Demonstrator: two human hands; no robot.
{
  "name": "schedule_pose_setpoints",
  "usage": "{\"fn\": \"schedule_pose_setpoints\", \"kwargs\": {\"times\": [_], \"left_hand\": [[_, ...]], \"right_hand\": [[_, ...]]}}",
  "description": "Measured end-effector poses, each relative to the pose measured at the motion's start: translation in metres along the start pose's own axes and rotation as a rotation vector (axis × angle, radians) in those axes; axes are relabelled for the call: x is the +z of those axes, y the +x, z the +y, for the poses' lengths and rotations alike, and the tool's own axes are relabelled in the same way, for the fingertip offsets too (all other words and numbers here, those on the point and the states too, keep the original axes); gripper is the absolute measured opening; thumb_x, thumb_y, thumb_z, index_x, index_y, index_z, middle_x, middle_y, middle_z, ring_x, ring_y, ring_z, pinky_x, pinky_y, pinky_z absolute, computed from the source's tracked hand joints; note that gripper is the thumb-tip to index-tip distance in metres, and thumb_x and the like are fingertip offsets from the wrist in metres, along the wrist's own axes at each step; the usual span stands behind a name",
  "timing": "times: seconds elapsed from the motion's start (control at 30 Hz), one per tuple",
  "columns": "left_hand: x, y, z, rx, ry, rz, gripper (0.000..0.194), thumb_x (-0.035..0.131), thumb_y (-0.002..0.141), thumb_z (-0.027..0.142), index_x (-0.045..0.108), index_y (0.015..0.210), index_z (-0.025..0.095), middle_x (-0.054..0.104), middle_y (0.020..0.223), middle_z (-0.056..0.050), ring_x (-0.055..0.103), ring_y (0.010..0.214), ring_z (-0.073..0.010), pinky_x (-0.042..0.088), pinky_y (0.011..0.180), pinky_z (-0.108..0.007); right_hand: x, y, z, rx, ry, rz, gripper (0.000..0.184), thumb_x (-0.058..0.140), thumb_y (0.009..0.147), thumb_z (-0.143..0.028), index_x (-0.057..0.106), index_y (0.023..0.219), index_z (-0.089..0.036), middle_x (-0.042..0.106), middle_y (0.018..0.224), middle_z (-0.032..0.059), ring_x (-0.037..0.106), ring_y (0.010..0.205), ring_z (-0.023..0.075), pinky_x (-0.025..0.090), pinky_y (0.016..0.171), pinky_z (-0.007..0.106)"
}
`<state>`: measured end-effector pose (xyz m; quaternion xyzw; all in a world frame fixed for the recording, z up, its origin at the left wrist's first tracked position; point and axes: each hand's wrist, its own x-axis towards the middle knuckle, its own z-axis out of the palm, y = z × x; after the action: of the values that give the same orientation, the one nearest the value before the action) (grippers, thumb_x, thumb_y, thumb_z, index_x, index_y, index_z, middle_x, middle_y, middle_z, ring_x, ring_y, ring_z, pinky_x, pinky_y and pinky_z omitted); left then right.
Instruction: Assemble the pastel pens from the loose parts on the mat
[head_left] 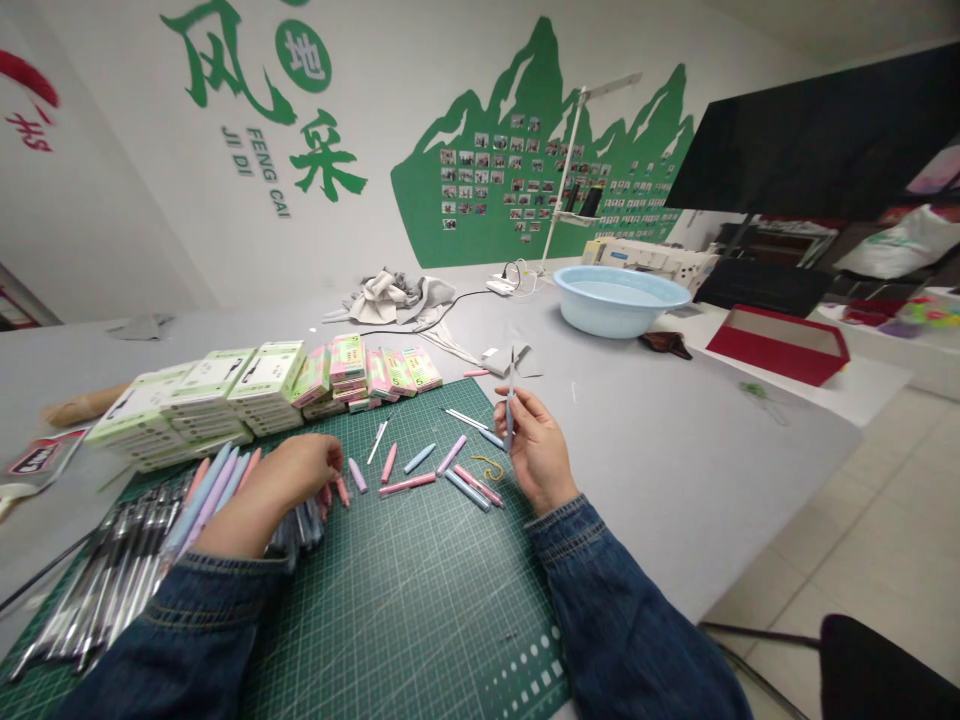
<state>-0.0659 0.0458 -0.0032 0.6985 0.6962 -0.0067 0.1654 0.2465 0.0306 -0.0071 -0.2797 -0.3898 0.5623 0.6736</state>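
Observation:
My right hand is raised over the mat's right edge, fingers closed round an upright blue pen barrel with a thin pointed tip sticking up. At the left, my left hand bends down with its fingertips pinched at a pink pen piece; more pink and bluish pieces lie partly hidden beneath it. Between the hands, loose pen parts lie on the green cutting mat: a purple barrel, a pink barrel, a blue barrel, white refills and capped pens.
Clear and black pens lie heaped left, under my left forearm. Stacked white-green boxes and pink-green boxes line the mat's back edge. Behind are grey cloths, a light-blue basin and a red box. A yellow string lies mid-mat.

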Motion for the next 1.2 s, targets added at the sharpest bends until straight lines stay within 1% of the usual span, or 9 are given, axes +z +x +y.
{"fn": "schedule_pose_setpoints", "kwargs": {"times": [0.17, 0.23, 0.37, 0.53, 0.67, 0.8, 1.0, 1.1, 1.2], "left_hand": [[0.0, -0.007, 0.061, 0.055, 0.001, 0.112, 0.014, 0.053, 0.071, 0.023, 0.067, 0.072, 0.025, 0.07, 0.069, -0.001, 0.063, 0.061, -0.0192, 0.037, 0.055, -0.026], [0.009, -0.002, 0.097, 0.122, 0.027, 0.233, 0.015, 0.053, 0.074, 0.026, 0.069, 0.075, 0.026, 0.071, 0.079, -0.004, 0.063, 0.074, -0.022, 0.04, 0.06, -0.028], [0.037, 0.021, 0.158, 0.253, 0.002, 0.308, 0.017, 0.054, 0.079, 0.029, 0.069, 0.08, 0.022, 0.069, 0.093, -0.009, 0.061, 0.089, -0.0225, 0.043, 0.071, -0.029], [0.061, 0.043, 0.193, 0.234, -0.012, 0.335, 0.026, 0.05, 0.085, 0.03, 0.069, 0.091, 0.014, 0.064, 0.101, -0.018, 0.058, 0.1, -0.0282, 0.045, 0.077, -0.034], [0.066, 0.048, 0.199, 0.226, -0.05, 0.302, 0.027, 0.045, 0.087, 0.024, 0.069, 0.086, 0.013, 0.065, 0.095, -0.021, 0.062, 0.092, -0.0289, 0.046, 0.071, -0.036], [0.064, 0.046, 0.194, 0.236, -0.133, 0.306, 0.02, 0.053, 0.082, 0.025, 0.069, 0.082, 0.014, 0.066, 0.094, -0.02, 0.062, 0.095, -0.0295, 0.046, 0.075, -0.037], [0.044, 0.032, 0.157, 0.218, -0.372, 0.328, 0.015, 0.053, 0.081, 0.025, 0.064, 0.084, 0.016, 0.07, 0.084, -0.011, 0.067, 0.078, -0.0204, 0.05, 0.072, -0.031], [0.033, 0.021, 0.128, 0.248, -0.821, 0.21, 0.022, 0.056, 0.08, 0.023, 0.06, 0.099, 0.014, 0.071, 0.079, -0.007, 0.068, 0.068, -0.016, 0.054, 0.066, -0.028], [0.021, 0.009, 0.103, 0.226, -1.376, 0.114, 0.037, 0.07, 0.071, 0.026, 0.062, 0.104, 0.012, 0.072, 0.084, -0.008, 0.069, 0.077, -0.0175, 0.055, 0.072, -0.029]], "right_hand": [[-0.001, 0.0, 0.001, 0.0, -0.032, 0.002, 0.021, 0.062, 0.08, -0.033, 0.066, 0.096, -0.02, 0.056, 0.072, 0.0004, 0.047, 0.062, 0.0118, 0.038, 0.058, 0.025], [-0.002, 0.001, 0.001, -0.004, -0.034, -0.001, 0.021, 0.062, 0.08, -0.033, 0.065, 0.096, -0.02, 0.056, 0.072, 0.0003, 0.047, 0.062, 0.0117, 0.038, 0.058, 0.025], [-0.002, 0.001, 0.003, -0.012, -0.027, -0.015, 0.02, 0.061, 0.081, -0.032, 0.065, 0.097, -0.021, 0.056, 0.071, -0.0003, 0.047, 0.062, 0.0114, 0.038, 0.059, 0.025], [-0.001, 0.001, 0.005, -0.03, -0.034, -0.031, 0.02, 0.061, 0.082, -0.031, 0.066, 0.098, -0.02, 0.057, 0.071, -0.0003, 0.048, 0.063, 0.0113, 0.038, 0.06, 0.025], [0.0, 0.001, 0.005, -0.029, -0.055, -0.033, 0.021, 0.061, 0.081, -0.033, 0.066, 0.097, -0.02, 0.058, 0.071, -0.0002, 0.049, 0.063, 0.0117, 0.039, 0.061, 0.025], [-0.001, 0.0, 0.006, -0.035, -0.068, -0.043, 0.02, 0.061, 0.083, -0.031, 0.066, 0.098, -0.021, 0.058, 0.072, -0.0001, 0.048, 0.064, 0.0115, 0.038, 0.062, 0.025], [0.004, -0.003, 0.016, -0.016, -0.131, -0.091, 0.021, 0.059, 0.084, -0.032, 0.066, 0.1, -0.019, 0.057, 0.071, 0.0001, 0.047, 0.064, 0.0113, 0.036, 0.061, 0.025], [0.01, -0.007, 0.024, 0.011, -0.157, -0.123, 0.022, 0.058, 0.085, -0.032, 0.066, 0.099, -0.018, 0.058, 0.07, 0.0003, 0.046, 0.062, 0.0111, 0.036, 0.06, 0.025], [0.016, -0.011, 0.03, 0.042, -0.161, -0.142, 0.021, 0.057, 0.085, -0.031, 0.066, 0.098, -0.018, 0.058, 0.069, 0.0003, 0.046, 0.061, 0.0108, 0.036, 0.06, 0.025]]}}
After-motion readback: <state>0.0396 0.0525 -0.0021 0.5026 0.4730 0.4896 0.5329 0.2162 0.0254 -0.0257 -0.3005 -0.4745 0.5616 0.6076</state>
